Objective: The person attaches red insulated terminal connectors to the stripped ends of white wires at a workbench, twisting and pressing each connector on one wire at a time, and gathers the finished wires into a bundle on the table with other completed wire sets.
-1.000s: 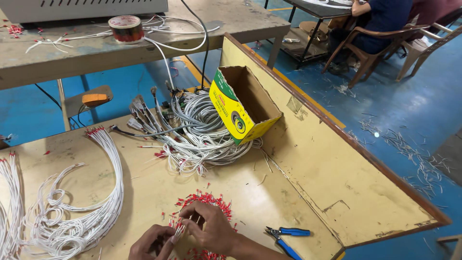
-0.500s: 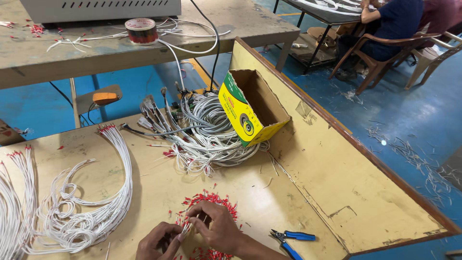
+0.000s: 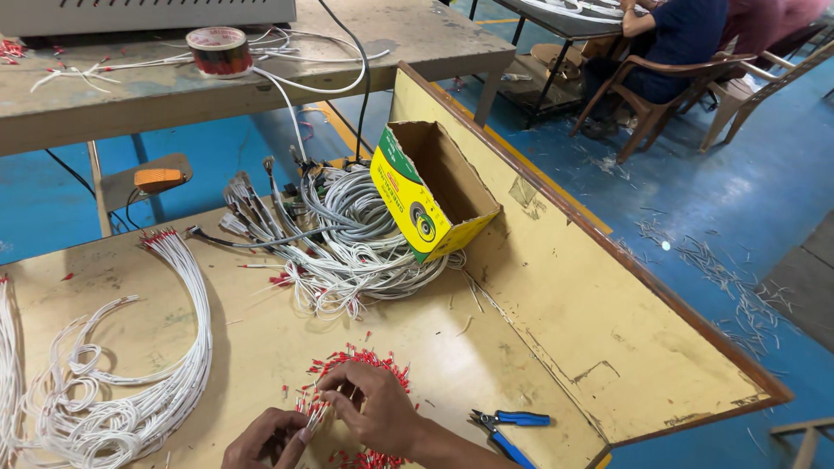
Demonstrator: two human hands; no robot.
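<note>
hands low at near table edge, we work over scatter of small red ferrules (image 3: 369, 369). right hand (image 3: 373, 408) curled, fingertips pinched in pile, likely on one ferrule, too small to tell. left hand (image 3: 265, 439) half closed just beside it, grip hidden. ferrules spread right under fingers, easy picking. white wire bundle (image 3: 174, 347) laid in curve at left, red-tipped ends together. grey cable tangle (image 3: 347, 234) further back against open yellow-green carton (image 3: 430, 195). blue-handled pliers (image 3: 508, 426) parked beside right wrist, within reach.
</note>
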